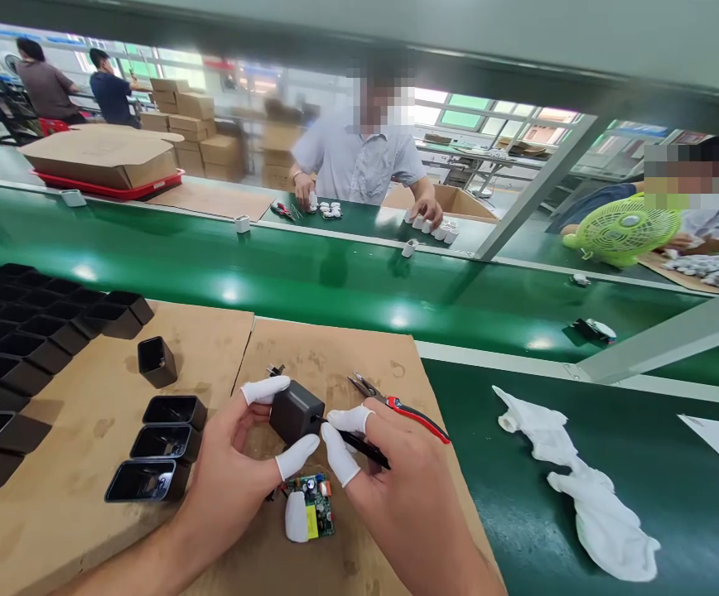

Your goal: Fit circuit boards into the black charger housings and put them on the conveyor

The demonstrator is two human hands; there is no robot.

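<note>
My left hand (238, 468), with white finger cots, pinches a small black plastic housing (296, 410) between thumb and forefinger. Lower fingers of the same hand keep a green circuit board (316, 507) against the cardboard. My right hand (390, 488), also in finger cots, grips a thin black tool (363, 448) whose tip meets the housing's right side. Both hands hover over a brown cardboard sheet (335, 348).
Red-handled cutters (400, 407) lie just beyond my right hand. Several empty black housings (164, 434) and a stack of them (17, 331) sit left. A white cloth (583, 488) lies right. Behind runs a green conveyor belt (310, 277); other workers and a green fan (624, 232) are across it.
</note>
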